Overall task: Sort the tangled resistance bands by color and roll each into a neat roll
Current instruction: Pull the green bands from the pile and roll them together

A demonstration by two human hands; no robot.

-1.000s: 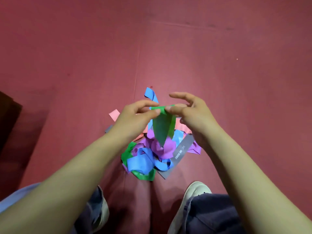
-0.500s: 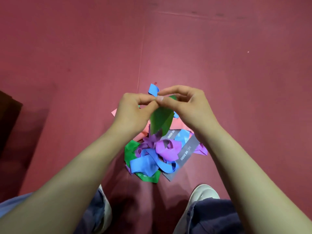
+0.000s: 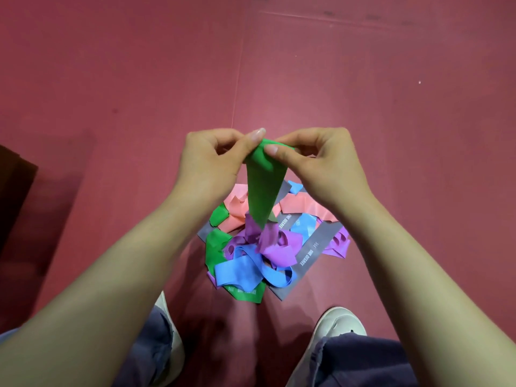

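Note:
A green resistance band (image 3: 264, 185) hangs from both my hands above a tangled pile on the floor. My left hand (image 3: 215, 160) pinches its top end between thumb and fingers. My right hand (image 3: 321, 163) pinches the same end from the other side. The band's lower part runs down into the pile. In the pile lie blue bands (image 3: 243, 270), purple bands (image 3: 279, 244), pink bands (image 3: 301, 205), a grey band (image 3: 315, 248) with white lettering, and more green band (image 3: 216, 248).
The floor is a red mat (image 3: 363, 93) with a seam running away from the pile. My two legs and white shoes (image 3: 339, 321) flank the pile at the bottom. A dark object (image 3: 14, 185) sits at the left edge.
Both hands have come closer together on the green band's top end and shifted their pinch. The view has tilted, so the pile now sits lower under the hands.

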